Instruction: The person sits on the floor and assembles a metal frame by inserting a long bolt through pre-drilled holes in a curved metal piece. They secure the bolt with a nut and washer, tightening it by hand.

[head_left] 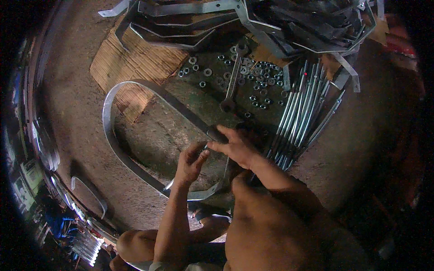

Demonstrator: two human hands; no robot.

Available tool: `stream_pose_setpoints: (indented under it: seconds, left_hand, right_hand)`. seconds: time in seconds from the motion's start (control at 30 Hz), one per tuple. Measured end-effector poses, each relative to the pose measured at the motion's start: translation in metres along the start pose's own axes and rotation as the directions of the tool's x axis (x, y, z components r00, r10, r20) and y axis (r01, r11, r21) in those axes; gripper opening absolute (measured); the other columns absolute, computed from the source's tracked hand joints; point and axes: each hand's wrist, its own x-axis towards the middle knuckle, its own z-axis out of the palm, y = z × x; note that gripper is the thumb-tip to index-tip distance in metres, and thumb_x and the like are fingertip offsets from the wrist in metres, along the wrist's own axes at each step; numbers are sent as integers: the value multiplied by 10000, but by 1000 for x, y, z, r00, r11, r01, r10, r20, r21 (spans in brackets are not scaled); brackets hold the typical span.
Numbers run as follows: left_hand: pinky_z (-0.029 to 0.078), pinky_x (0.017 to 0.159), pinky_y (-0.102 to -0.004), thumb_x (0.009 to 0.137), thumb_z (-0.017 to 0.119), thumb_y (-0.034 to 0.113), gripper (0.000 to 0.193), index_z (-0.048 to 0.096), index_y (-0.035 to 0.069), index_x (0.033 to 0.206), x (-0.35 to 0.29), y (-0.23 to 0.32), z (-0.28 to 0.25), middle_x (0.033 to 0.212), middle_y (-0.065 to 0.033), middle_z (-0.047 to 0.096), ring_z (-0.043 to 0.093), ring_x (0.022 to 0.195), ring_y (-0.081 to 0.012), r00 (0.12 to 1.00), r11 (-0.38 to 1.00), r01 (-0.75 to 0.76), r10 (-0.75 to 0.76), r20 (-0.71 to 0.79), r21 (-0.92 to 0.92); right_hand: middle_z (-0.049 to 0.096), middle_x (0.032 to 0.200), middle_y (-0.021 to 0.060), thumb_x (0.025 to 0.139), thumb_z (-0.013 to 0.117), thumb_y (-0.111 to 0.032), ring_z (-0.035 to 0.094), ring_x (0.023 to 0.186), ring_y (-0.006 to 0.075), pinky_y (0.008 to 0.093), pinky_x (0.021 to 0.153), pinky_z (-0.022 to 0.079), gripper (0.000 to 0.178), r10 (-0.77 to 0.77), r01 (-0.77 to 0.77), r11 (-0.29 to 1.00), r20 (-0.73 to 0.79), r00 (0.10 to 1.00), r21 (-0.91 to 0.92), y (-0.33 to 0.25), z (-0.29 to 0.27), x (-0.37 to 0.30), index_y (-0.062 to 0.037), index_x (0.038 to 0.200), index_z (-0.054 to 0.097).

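Note:
A large bent flat metal strap [110, 119] forms a long loop in front of me, running from the upper left down to my feet. My right hand [236, 145] is closed at the strap's upper right stretch, its fingers against the metal. Just left of it, my left hand [191, 161] pinches with thumb and forefinger near the strap. A small shiny bit shows at its fingertips, too small to name. Beyond the hands lies a double open-ended wrench [233, 79], among loose nuts [202, 84] and washers [207, 72].
To the right lies a bundle of metal rods [298, 117]. Bent metal brackets [298, 27] are piled at the far side, partly over cardboard [131, 61]. Another curved strap [92, 196] rests on the floor at left. My bare knees [266, 221] flank the near side.

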Motion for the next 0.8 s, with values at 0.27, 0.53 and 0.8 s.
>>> stream_pose_setpoints:
  seconds: [0.27, 0.53, 0.8]
  left_hand:
    - [362, 643, -247, 964, 600, 285, 255, 619, 33, 935, 15, 34, 6, 768, 34, 513, 445, 710, -86, 988, 974, 139, -124, 92, -181]
    - [452, 740, -293, 931, 623, 143, 187, 591, -14, 1028, 32, 15, 26, 860, -45, 592, 543, 814, -117, 961, 974, -196, 214, -175, 114]
    - [458, 871, -427, 804, 674, 58, 316, 608, 31, 1112, 32, 30, 20, 1050, -170, 599, 577, 994, -355, 722, 765, -250, 556, -411, 594]
  right_hand:
    - [410, 1433, 197, 772, 797, -421, 381, 1344, 289, 367, 1115, 298, 900, -13, 16, 995, 34, 999, -98, -18, -2, -3, 23, 1437, 384]
    - [408, 1442, 202, 795, 780, -410, 399, 1331, 287, 388, 1097, 324, 808, -17, 17, 1000, 28, 999, -9, -9, -14, 20, 6, 1404, 449]
    - [515, 1181, 210, 792, 768, -258, 508, 1152, 356, 421, 999, 420, 462, -617, 287, 544, -144, 774, -788, -57, -6, 34, 4, 1148, 634]
